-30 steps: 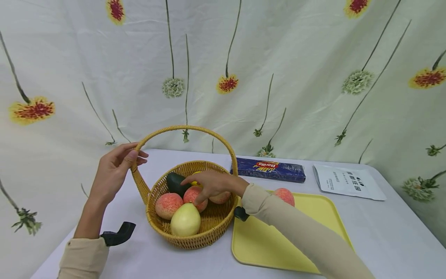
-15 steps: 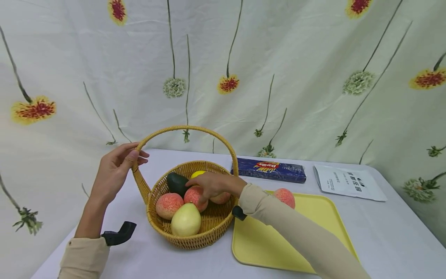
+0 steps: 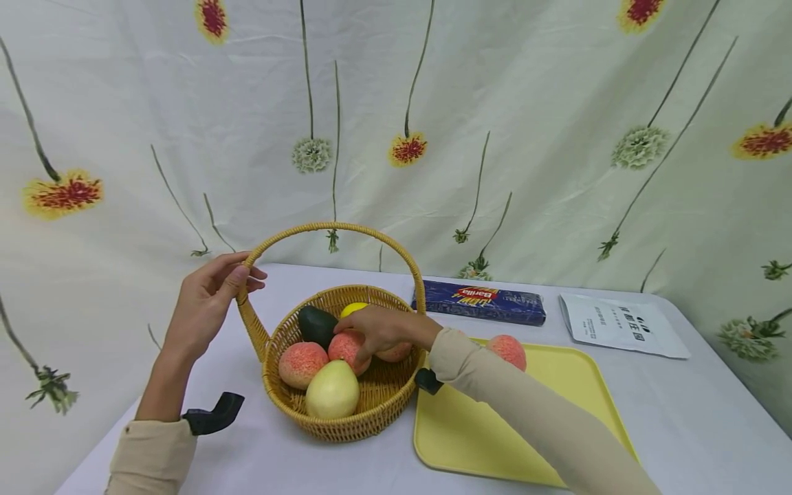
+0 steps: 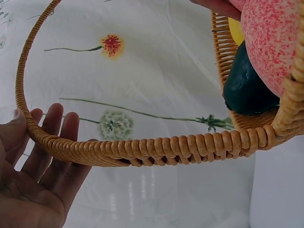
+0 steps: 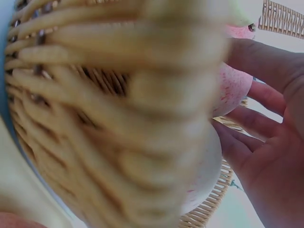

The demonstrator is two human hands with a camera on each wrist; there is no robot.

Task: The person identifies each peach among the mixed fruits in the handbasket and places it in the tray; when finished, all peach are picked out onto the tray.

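My left hand [image 3: 207,295] holds the left side of the wicker basket's arched handle [image 3: 331,225], thumb in front and fingers behind; the left wrist view shows the handle [image 4: 190,148] crossing that hand. Inside the basket [image 3: 346,431], my right hand [image 3: 385,326] grips the middle peach [image 3: 346,346] from above, with its thumb on the near side. Around it lie another peach [image 3: 302,364], a dark green avocado [image 3: 317,325], a pale yellow-green pear-shaped fruit [image 3: 332,390], a partly hidden yellow fruit [image 3: 353,309] and a peach-coloured fruit [image 3: 397,353] under the right wrist.
Right of the basket lies a yellow tray [image 3: 470,440] with a peach [image 3: 507,351] on it, partly covered by my right sleeve [image 3: 526,412]. Behind are a blue Barilla pasta box [image 3: 476,302] and a white pouch [image 3: 621,324]. A floral curtain [image 3: 526,137] hangs behind the table.
My right hand's fingers have drawn in around the middle peach, uncovering more of the yellow fruit. The left hand and the basket keep their places; the view shifts slightly.
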